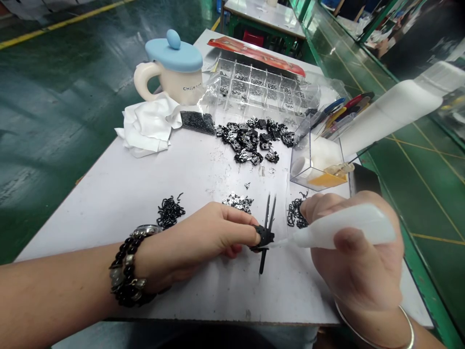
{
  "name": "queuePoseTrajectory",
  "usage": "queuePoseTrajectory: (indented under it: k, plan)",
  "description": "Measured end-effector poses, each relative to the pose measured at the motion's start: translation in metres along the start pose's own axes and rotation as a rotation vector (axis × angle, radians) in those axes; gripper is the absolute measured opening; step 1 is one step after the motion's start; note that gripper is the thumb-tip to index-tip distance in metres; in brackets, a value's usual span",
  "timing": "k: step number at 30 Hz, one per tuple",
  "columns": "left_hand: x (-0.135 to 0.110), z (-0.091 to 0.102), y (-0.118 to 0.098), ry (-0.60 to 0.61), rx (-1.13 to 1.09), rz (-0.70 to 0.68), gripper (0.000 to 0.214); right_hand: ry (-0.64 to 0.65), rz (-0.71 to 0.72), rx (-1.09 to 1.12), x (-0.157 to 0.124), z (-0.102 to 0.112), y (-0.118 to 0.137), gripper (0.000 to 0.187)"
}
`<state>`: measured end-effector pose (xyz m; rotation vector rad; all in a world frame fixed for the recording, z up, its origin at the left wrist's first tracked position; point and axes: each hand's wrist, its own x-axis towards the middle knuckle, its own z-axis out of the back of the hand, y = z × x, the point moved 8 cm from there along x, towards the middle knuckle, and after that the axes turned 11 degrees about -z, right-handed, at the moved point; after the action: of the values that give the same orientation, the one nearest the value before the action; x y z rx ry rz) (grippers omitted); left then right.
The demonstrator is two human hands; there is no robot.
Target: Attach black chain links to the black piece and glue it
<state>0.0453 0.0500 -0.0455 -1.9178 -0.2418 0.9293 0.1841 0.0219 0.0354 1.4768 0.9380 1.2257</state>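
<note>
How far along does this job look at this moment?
Looks done: a heap of black metal pieces lies gathered mid-table. In hand: the left hand holds a small black part while the right hand points a white plastic squeeze bottle at it. Left: loose black hooks and silver bits lie nearby.

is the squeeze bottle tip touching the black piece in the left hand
Touching: the head view shows the thin squeeze bottle tip reaching the right edge of the black piece, which the left hand pinches.
</note>
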Motion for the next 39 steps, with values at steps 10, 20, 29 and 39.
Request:
queuePoseTrajectory:
  k: [10, 20, 29, 39]
  plan:
    - [0.001, 0.001, 0.002, 0.000, -0.021, -0.009, 0.009, -0.260, 0.146, 0.045, 0.012, 0.033, 0.007, 0.014]
    - [0.000, 0.001, 0.001, -0.005, -0.033, -0.050, 0.008, -0.158, -0.077, -0.618, 0.049, 0.013, -0.051, 0.028]
    - [0.000, 0.005, -0.004, -0.047, -0.049, -0.063, 0.008, -0.473, 0.238, -0.884, 0.041, 0.051, 0.012, 0.033]
    - [0.003, 0.008, -0.002, -0.060, -0.041, -0.069, 0.012, -0.631, 0.194, -1.043, 0.052, 0.107, 0.022, 0.021]
